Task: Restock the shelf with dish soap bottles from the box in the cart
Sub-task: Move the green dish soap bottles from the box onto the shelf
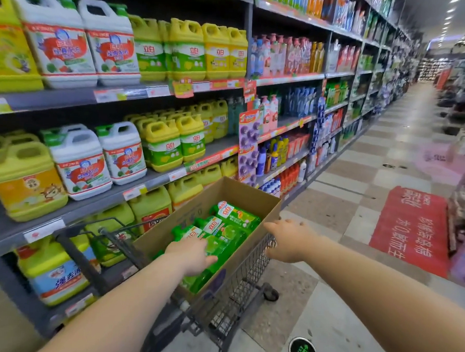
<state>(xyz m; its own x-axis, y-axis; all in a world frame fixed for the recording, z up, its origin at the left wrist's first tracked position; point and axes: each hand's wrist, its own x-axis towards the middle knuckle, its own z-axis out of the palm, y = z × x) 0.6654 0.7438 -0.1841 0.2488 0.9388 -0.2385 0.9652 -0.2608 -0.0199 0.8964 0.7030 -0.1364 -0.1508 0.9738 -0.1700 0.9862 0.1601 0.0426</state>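
As a hand [191, 254] grips one, three bottles [236, 215] show.

Brand name "立白" appears on green bottles [234, 216] inside the box [241, 192] and on yellow jugs [189, 49] on shelves [139, 91] above it.

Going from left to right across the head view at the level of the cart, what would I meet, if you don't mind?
Blue-labelled jug on the bottom shelf → cart handle → left hand → right hand → red floor mat.
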